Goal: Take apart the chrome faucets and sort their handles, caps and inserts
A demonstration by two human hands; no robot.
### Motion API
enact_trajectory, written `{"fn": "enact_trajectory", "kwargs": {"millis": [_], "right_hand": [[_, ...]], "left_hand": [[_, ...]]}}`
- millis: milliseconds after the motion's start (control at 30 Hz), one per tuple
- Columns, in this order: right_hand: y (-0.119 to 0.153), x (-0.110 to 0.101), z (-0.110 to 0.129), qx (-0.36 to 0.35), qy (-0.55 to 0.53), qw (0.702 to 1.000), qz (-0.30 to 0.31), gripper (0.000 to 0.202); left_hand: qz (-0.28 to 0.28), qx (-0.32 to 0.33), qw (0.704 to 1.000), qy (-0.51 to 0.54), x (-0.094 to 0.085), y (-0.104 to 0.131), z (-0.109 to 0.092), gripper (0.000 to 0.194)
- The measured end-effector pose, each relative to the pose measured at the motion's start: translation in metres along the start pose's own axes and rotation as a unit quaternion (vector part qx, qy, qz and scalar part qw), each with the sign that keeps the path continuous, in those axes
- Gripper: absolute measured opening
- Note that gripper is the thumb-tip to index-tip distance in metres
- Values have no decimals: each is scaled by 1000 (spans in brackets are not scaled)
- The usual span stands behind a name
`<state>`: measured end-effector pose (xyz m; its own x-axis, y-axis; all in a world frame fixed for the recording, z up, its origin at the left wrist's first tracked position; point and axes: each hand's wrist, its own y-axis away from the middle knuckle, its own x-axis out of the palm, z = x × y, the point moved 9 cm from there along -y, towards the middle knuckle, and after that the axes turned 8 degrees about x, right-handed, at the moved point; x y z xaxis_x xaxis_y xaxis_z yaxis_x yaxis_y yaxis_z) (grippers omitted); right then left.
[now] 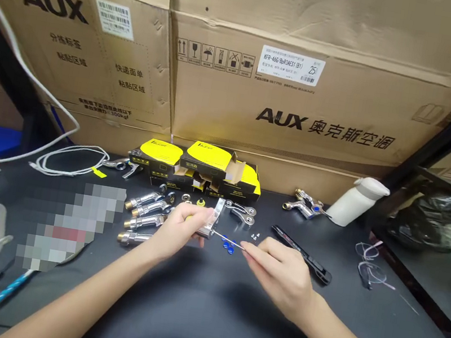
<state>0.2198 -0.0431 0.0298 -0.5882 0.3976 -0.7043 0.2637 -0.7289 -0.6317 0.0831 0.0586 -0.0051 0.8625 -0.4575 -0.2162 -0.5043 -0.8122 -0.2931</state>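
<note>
Between the thumb and fingers of my left hand (179, 227) is a chrome tap (207, 231), with its flat lever handle (219, 209) pointing up. My right hand (283, 275) pinches a thin screwdriver (229, 240), its shaft reaching left to the side of the tap; whether the tip sits in a screw is too small to tell. Several round blue caps (230, 250) lie just beneath the shaft. Small screws (255, 236) rest beyond my right fingertips. Farther back are loose chrome lever handles (244, 215). Several chrome tap bodies (144, 222) with brass threaded ends lie left of my left hand.
Yellow-and-black boxes (210, 158) are stacked at the back against large cartons (296, 100). A black pen-shaped object (301, 255) lies beyond my right hand. Assembled taps (304, 205) and a white bottle (354, 204) are at back right. Cables (70, 161) and a pixelated object (74, 228) lie left.
</note>
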Motion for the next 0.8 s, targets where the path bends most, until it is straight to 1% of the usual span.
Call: {"fn": "enact_trajectory", "kwargs": {"millis": [67,133,267,367,567,700,800], "right_hand": [[5,-9,9,-39,67,996,-43,27],[7,-14,14,-50,86,993,-57,29],[7,-13,20,-33,31,999,-18,32],[9,-15,22,-9,-5,1000,-9,31],[10,-25,24,15,29,999,-26,34],[11,-31,29,-3,66,997,-46,32],[14,-33,30,-13,94,994,-63,27]], "left_hand": [[6,21,1000,-3,2,4,-7,44],[4,44,999,-2,2,7,-12,44],[-23,91,995,-15,-3,11,-21,44],[-29,111,993,-13,-4,14,-25,43],[-29,128,991,-27,-4,18,-34,44],[-25,127,991,-34,-3,18,-35,44],[-16,118,993,-16,-1,17,-31,45]]}}
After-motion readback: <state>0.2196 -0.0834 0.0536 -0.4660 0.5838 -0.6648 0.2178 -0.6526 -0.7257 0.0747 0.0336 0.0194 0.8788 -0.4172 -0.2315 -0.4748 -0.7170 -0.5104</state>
